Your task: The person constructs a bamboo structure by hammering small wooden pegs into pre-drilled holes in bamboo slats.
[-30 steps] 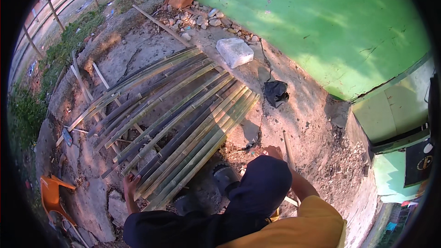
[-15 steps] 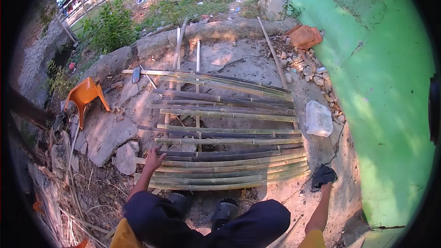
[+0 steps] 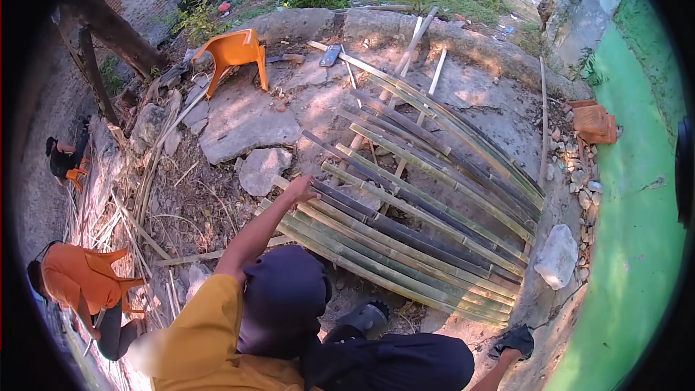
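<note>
Split bamboo slats (image 3: pixel 405 206), some green and some dark, lie side by side across long poles (image 3: pixel 436 72) on the ground in front of me. My left hand (image 3: pixel 299 190) is at the left ends of the nearer slats, its fingers apart, apparently touching a dark slat. Beyond the slats' right ends, close to the ground, is my right hand (image 3: pixel 512 353). A black, cloth-like covering (image 3: pixel 515 339), perhaps a glove, hides its fingers. I cannot tell whether that hand grips anything.
A pale block (image 3: pixel 557 256) and rubble (image 3: pixel 579 179) lie along the green wall (image 3: pixel 637 195). An orange plastic chair (image 3: pixel 235 56) stands far left, near a phone (image 3: pixel 330 56). At the left edge one person (image 3: pixel 76 279) sits close by, another (image 3: pixel 64 156) farther off.
My view has swung left, bringing two people and my left sleeve into sight. My left hand remains by the slats' left ends; the right stays near their right ends.
</note>
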### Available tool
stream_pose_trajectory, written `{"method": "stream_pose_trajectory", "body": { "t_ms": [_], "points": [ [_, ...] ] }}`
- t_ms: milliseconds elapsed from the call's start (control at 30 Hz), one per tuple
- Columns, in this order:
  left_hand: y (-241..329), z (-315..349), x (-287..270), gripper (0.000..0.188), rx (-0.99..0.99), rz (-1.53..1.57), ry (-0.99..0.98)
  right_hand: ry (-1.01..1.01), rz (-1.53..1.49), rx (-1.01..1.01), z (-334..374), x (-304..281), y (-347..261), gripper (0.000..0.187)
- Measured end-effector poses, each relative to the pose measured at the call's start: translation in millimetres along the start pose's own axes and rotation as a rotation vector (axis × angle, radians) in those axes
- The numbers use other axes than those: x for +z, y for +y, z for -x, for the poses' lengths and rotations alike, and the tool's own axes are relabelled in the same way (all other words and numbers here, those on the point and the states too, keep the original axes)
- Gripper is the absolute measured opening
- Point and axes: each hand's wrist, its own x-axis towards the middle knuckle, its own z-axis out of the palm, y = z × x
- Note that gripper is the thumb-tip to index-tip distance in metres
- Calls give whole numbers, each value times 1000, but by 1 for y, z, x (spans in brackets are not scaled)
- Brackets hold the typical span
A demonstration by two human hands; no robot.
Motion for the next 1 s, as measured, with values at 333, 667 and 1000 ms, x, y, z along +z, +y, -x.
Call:
{"method": "stream_pose_trajectory", "body": {
  "t_ms": [333,667,1000],
  "points": [
    [13,14,4,73,22,121,37,14,54,39,3,5,19,39],
    [42,12,10,71,89,282,-19,40,126,-18,47,-45,-18,31],
    [50,60,9,93,344,-53,260,25,265,-196,57,-92,-1,28]
  ]
}}
